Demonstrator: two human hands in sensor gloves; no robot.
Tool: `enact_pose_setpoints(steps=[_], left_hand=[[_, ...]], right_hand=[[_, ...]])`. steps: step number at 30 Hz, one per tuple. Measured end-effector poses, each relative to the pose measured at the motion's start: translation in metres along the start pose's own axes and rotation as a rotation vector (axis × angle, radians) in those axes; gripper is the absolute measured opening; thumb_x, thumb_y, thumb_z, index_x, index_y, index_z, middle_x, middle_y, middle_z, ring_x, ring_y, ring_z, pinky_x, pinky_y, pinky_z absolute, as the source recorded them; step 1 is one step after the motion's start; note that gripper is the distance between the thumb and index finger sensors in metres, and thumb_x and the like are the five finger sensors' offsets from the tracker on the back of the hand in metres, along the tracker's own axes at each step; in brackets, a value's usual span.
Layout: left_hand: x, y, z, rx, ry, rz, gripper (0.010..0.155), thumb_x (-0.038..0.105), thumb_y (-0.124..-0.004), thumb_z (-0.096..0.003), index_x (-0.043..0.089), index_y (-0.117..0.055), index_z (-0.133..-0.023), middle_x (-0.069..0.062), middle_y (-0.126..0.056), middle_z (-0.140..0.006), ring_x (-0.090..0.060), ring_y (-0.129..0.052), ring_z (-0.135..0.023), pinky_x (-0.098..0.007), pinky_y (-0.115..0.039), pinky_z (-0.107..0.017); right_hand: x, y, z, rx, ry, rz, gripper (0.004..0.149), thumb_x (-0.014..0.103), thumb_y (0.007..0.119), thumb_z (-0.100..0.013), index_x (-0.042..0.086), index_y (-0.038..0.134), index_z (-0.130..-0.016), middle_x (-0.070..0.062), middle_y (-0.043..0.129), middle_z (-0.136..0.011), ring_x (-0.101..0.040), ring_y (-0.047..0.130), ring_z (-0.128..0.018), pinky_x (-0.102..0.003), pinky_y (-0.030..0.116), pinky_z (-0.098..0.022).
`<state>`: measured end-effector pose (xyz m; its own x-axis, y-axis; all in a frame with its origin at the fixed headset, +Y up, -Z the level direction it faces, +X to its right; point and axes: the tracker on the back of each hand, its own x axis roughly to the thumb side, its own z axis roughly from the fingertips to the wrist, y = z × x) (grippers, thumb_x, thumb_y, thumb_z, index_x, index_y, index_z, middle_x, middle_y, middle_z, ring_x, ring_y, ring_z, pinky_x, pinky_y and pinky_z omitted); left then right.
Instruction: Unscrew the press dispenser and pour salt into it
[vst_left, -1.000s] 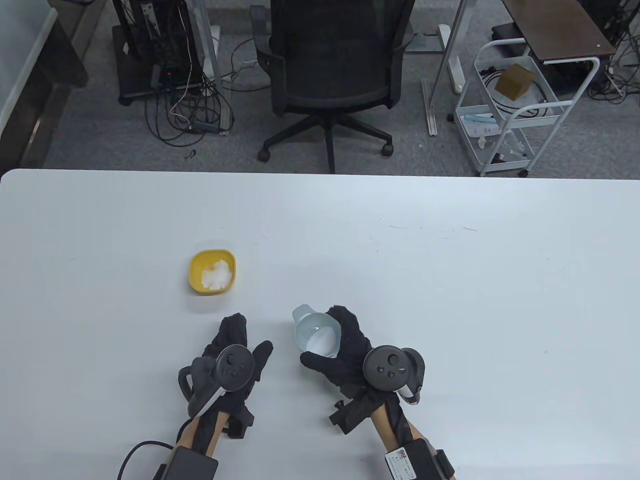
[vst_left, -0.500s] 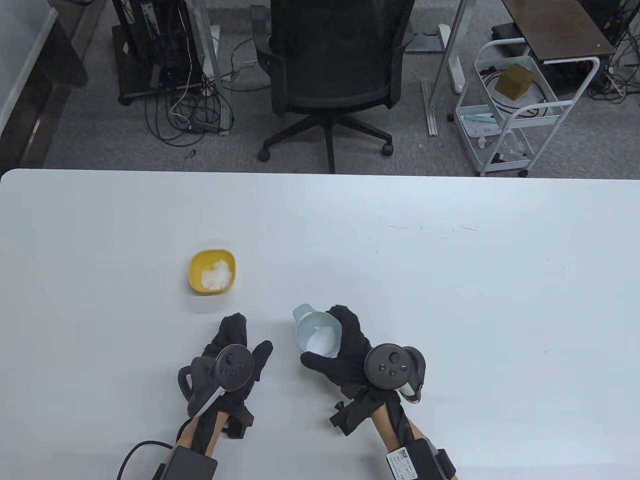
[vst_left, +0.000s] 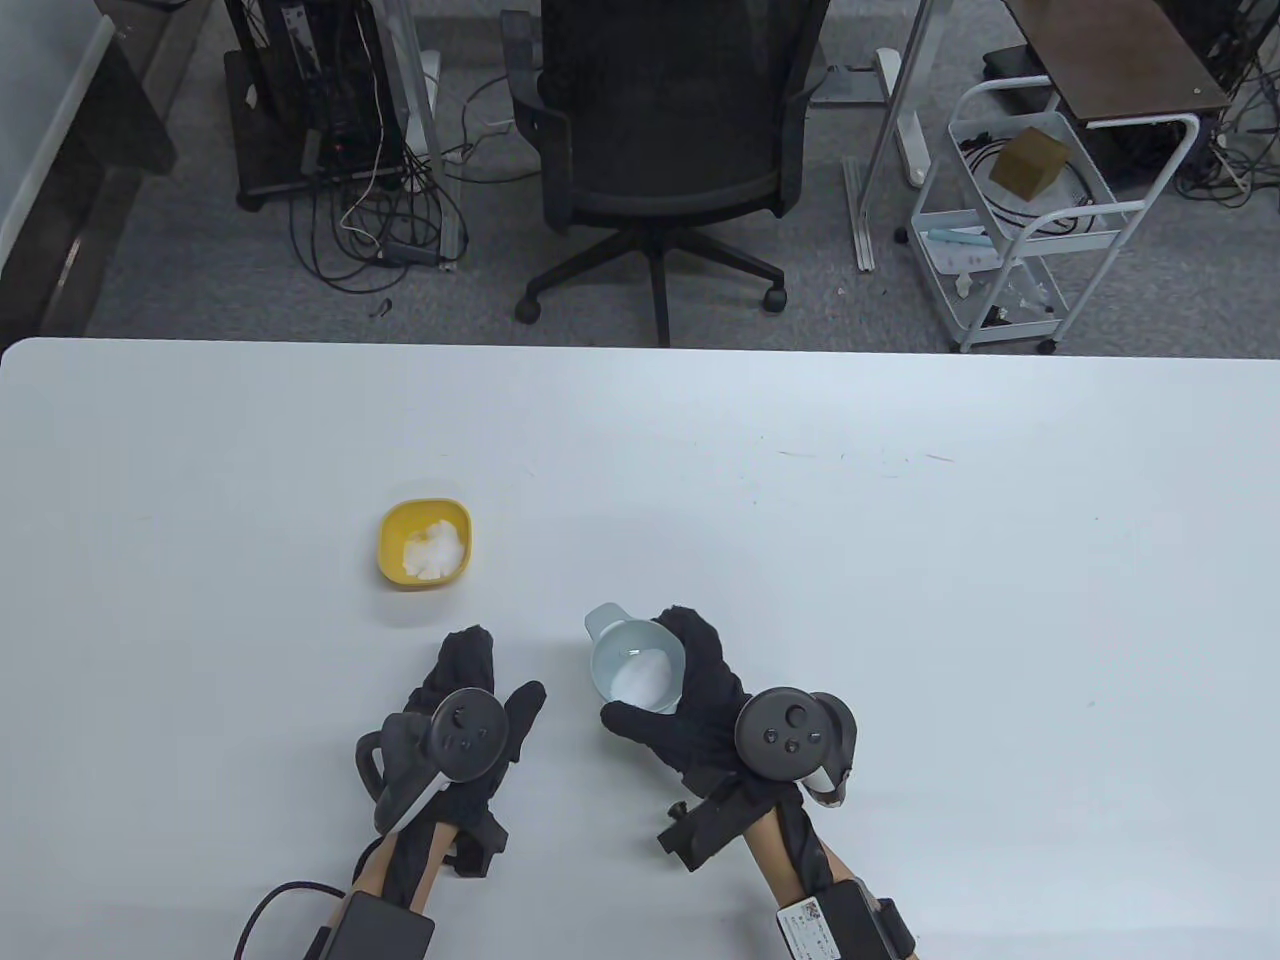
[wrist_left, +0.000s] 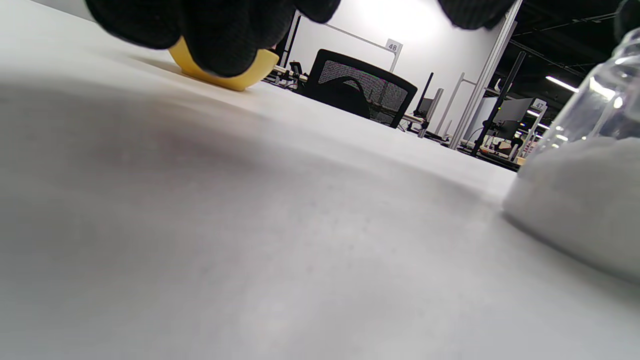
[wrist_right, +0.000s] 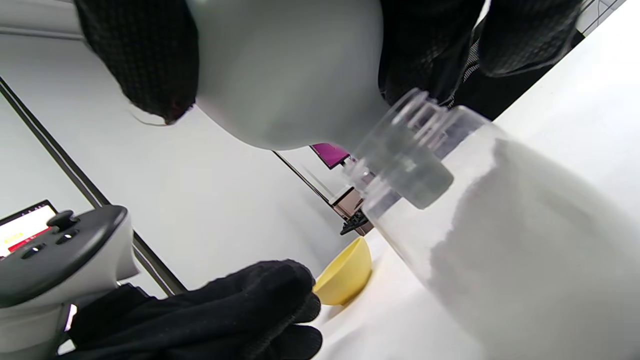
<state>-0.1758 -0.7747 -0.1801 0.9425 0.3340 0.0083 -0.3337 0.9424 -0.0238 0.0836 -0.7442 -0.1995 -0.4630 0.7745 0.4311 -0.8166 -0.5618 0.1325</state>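
My right hand (vst_left: 692, 690) grips a grey funnel (vst_left: 634, 668) with white salt in its cup. In the right wrist view the funnel (wrist_right: 285, 75) has its spout in the open neck of the clear dispenser bottle (wrist_right: 520, 260), which stands on the table partly filled with salt. My left hand (vst_left: 478, 690) rests on the table to the left of the bottle, fingers stretched out and holding nothing. A yellow bowl (vst_left: 424, 545) with salt sits further back and left. The dispenser's press top is in no view.
The white table (vst_left: 900, 560) reaches far to the right and back. In the left wrist view the bottle (wrist_left: 585, 200) is close at the right and the yellow bowl (wrist_left: 235, 75) lies beyond my fingertips (wrist_left: 220, 30). An office chair (vst_left: 665, 150) stands behind the table.
My right hand and its tracker have shifted very slightly to the right with the funnel. The left hand and the bowl have not moved.
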Motion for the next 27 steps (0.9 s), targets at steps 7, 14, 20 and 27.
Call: enact_pose_setpoints(steps=[7,14,20,27], left_hand=[[0.001,-0.002,0.0,-0.001,-0.007,-0.011,0.095,0.061,-0.061,-0.0584,-0.007,-0.037,-0.12,-0.042,-0.055,-0.116,-0.057,-0.076,-0.097,-0.07,-0.065,-0.065],[0.003,-0.002,0.001,-0.004,-0.013,-0.026,0.095,0.061,-0.061,-0.0583,-0.007,-0.037,-0.12,-0.042,-0.055,-0.116,-0.057,-0.075,-0.098,-0.07,-0.065,-0.065],[0.001,-0.002,0.0,-0.008,-0.006,-0.026,0.095,0.061,-0.061,-0.0584,-0.007,-0.037,-0.12,-0.042,-0.055,-0.116,-0.057,-0.075,-0.097,-0.07,-0.065,-0.065],[0.001,-0.001,0.0,-0.008,-0.004,-0.018,0.095,0.061,-0.061,-0.0583,-0.007,-0.037,-0.12,-0.042,-0.055,-0.116,-0.057,-0.075,-0.098,-0.07,-0.065,-0.065]], right_hand=[[-0.006,0.007,-0.001,-0.034,-0.038,0.09,0.103,0.053,0.084,-0.052,-0.017,0.034,-0.108,-0.041,0.062,-0.102,-0.054,0.08,-0.083,-0.074,0.058,-0.059],[-0.007,0.009,0.003,0.004,0.001,0.102,0.104,0.053,0.083,-0.052,-0.014,0.03,-0.11,-0.04,0.058,-0.105,-0.053,0.077,-0.087,-0.073,0.057,-0.062],[-0.006,0.008,0.002,0.011,0.001,0.096,0.104,0.053,0.083,-0.053,-0.016,0.03,-0.11,-0.04,0.058,-0.105,-0.054,0.076,-0.087,-0.073,0.057,-0.062],[-0.005,0.005,0.002,-0.002,0.006,0.072,0.104,0.053,0.083,-0.053,-0.016,0.029,-0.11,-0.041,0.057,-0.106,-0.055,0.075,-0.088,-0.074,0.056,-0.062]])
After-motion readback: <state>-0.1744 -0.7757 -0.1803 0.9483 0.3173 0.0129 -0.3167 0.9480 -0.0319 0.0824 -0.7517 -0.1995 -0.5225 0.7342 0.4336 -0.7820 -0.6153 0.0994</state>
